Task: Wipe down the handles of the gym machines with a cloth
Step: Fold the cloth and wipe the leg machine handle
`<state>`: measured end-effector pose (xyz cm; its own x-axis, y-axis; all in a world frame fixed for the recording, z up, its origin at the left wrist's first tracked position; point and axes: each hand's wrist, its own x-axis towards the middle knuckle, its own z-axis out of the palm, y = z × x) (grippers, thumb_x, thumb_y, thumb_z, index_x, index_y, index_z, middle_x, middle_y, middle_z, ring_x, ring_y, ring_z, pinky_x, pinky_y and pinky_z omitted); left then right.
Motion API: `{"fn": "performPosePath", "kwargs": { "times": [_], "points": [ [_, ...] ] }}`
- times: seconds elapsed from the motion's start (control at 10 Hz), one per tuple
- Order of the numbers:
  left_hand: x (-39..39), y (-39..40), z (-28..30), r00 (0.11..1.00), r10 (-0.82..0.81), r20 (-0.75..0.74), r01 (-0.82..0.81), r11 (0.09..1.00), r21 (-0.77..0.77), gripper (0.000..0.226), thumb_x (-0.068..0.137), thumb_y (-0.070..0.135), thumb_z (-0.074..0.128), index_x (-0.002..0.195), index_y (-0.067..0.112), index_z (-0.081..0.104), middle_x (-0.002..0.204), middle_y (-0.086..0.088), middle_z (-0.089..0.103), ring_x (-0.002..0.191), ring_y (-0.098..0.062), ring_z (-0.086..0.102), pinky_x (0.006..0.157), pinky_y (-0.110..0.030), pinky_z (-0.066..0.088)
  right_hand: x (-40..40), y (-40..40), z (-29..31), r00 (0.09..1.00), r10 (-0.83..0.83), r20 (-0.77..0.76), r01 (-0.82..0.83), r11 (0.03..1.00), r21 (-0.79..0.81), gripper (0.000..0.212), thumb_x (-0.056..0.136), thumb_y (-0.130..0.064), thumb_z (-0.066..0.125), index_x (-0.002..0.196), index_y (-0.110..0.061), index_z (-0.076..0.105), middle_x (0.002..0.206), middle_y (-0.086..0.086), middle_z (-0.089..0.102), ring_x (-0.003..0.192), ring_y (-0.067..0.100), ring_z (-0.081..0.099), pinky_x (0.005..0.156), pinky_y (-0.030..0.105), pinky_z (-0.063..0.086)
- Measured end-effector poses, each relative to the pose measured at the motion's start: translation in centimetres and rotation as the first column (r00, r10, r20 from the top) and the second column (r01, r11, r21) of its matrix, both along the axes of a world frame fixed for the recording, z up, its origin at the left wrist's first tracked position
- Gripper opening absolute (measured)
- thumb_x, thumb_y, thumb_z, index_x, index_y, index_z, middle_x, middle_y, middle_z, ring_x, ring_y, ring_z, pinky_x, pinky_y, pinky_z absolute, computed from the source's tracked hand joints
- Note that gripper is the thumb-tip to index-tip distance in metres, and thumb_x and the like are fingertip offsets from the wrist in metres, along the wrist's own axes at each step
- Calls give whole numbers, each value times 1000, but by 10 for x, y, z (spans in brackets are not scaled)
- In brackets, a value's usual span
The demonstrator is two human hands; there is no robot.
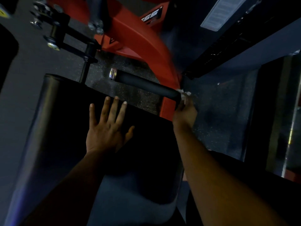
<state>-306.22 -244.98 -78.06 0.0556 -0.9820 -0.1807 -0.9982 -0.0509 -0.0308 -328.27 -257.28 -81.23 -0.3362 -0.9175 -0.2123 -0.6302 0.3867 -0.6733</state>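
Observation:
A black padded handle [143, 84] with a chrome end cap [112, 73] sticks out from the red machine arm [146, 44]. My right hand [184, 112] grips a small white cloth [184, 93] and holds it against the handle's inner end, where it meets the red arm. Most of the cloth is hidden inside my fingers. My left hand [108, 128] lies flat, fingers spread and straight, on the black seat pad [68, 115] just below the handle.
Black brackets with bolts [53, 38] stand at the upper left. A dark frame with a label plate [216, 15] runs along the upper right. Speckled rubber floor [216, 115] lies beneath. A chrome post [291, 132] stands at the far right.

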Motion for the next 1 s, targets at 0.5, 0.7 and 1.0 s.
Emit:
{"fn": "performPosePath", "kwargs": {
  "times": [0.5, 0.7, 1.0],
  "points": [
    [2, 0, -2, 1000, -17, 8, 17, 1000, 7, 86, 94, 69, 33, 164, 21, 19, 171, -10, 13, 159, -30, 4, 123, -66, 1, 110, -3, 15, 887, 408, -217, -459, 827, -323, 39, 101, -17, 44, 126, 3, 67, 132, 18, 67, 130, 32, 59, 112, 51, 44],
    [3, 0, -3, 999, -38, 24, 37, 999, 28, 87, 93, 71, 29, 162, 19, 28, 168, -12, 24, 159, -32, 6, 123, -67, 2, 155, -16, 28, 650, 734, -199, -753, 585, -303, 43, 97, -7, 61, 139, 2, 57, 146, 20, 55, 140, 35, 47, 117, 49, 38],
    [1, 1, -1, 1000, -17, 15, 17, 1000, 12, 85, 96, 70, 29, 165, 21, 19, 172, -10, 13, 159, -30, 6, 123, -66, 3, 60, -6, 2, 499, 747, -440, -856, 346, -384, 30, 103, -19, 51, 115, -6, 75, 124, 7, 73, 127, 23, 62, 111, 45, 45]
  ]
}}
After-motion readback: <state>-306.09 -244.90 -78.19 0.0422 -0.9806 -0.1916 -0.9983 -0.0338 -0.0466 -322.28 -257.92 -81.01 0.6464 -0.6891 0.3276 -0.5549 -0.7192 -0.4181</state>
